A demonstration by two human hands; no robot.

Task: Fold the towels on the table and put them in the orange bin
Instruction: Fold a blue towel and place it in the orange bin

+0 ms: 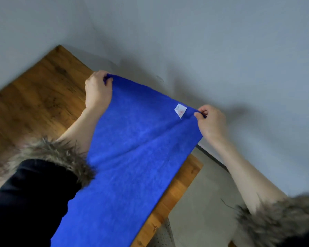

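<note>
A blue towel (132,157) is stretched out above the wooden table (34,97), its far edge held taut between both hands. My left hand (97,90) grips the far left corner. My right hand (211,122) pinches the far right corner, close to a small white label (180,110) sewn on the towel. The towel runs from the hands down toward the bottom of the view and hides much of the table. The orange bin is not in view.
A grey wall (203,41) stands just behind the table. To the right of the table's edge (185,184) lies a grey floor (203,202). A perforated grey object (163,236) shows under the table edge at the bottom.
</note>
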